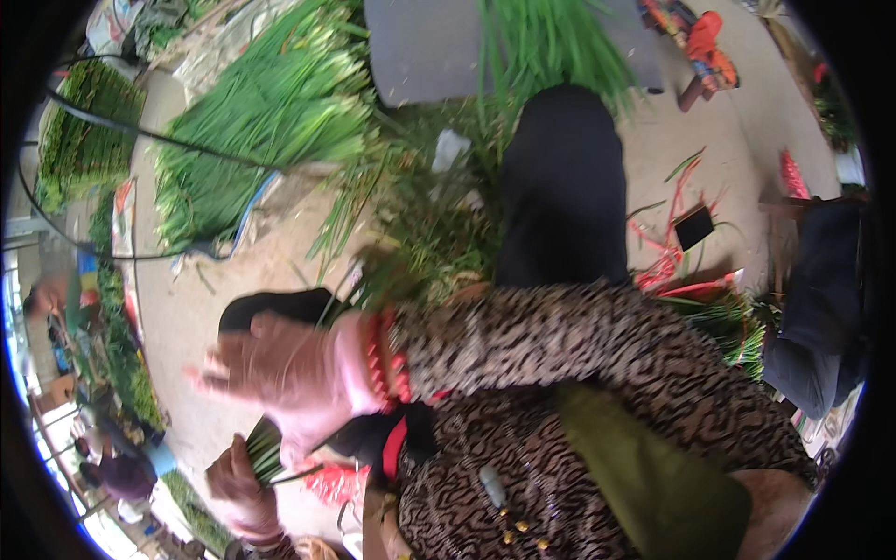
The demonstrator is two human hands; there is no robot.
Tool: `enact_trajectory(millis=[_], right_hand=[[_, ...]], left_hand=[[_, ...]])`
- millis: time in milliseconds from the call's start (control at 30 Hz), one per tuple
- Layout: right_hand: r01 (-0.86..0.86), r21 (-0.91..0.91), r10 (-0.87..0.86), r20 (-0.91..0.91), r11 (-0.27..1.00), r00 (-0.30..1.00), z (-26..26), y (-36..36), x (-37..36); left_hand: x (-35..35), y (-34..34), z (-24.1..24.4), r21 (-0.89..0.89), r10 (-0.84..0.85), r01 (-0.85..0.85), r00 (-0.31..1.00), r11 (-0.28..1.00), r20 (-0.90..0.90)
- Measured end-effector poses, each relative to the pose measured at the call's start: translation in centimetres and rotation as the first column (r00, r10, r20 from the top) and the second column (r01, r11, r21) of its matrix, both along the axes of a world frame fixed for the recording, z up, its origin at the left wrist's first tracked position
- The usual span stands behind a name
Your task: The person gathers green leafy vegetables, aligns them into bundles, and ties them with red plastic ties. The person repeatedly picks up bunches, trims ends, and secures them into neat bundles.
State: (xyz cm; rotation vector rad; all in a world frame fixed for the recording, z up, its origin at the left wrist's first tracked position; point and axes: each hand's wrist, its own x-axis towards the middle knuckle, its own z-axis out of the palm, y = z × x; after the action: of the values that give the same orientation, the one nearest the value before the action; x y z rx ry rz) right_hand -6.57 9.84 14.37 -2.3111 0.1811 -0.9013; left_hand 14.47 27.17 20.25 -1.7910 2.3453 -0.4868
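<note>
My left hand, at the lower left, grips a bundle of long flat green leaves. Just above it my right hand reaches in from the right across my body, blurred by motion, with its fingers extended and apart. It seems to hold nothing; whether it touches the leaf ends cannot be told. A red braided band circles the right wrist below a patterned sleeve. Beneath the hands lies red plastic. Beyond my dark-clad knee, long greens lie across a grey board.
A big heap of chive-like greens lies on sacking at upper left. Trimmings litter the floor between. Black cables cross the left side. Red ties and a small dark rectangular object lie at right. Other people are at far left.
</note>
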Motion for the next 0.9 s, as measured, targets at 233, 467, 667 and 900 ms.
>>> enact_trajectory(millis=[233, 467, 667, 900], right_hand=[[-0.124, 0.318, 0.157, -0.08, 0.94, 0.984, 1.1, 0.6, -2.7], [-0.049, 0.502, 0.097, -0.07, 0.863, 0.993, 1.4, -0.1, -6.2], [0.142, 0.564, -0.166, -0.009, 0.813, 0.986, 0.4, -2.0, -8.2], [0.236, 0.698, -0.438, 0.122, 0.676, 0.891, -0.9, -7.5, -11.4]], left_hand=[[-7.1, -8.9, 6.7, 0.081, -0.342, 0.333, 0.923, 0.939, 0.177], [-11.0, -13.4, 8.8, 0.157, -0.496, 0.47, 0.824, 0.868, 0.274], [-13.5, -18.9, 7.9, 0.075, -0.633, 0.639, 0.725, 0.765, 0.271], [-17.2, -25.1, 7.6, -0.16, -0.443, 0.517, 0.827, 0.841, 0.346]])
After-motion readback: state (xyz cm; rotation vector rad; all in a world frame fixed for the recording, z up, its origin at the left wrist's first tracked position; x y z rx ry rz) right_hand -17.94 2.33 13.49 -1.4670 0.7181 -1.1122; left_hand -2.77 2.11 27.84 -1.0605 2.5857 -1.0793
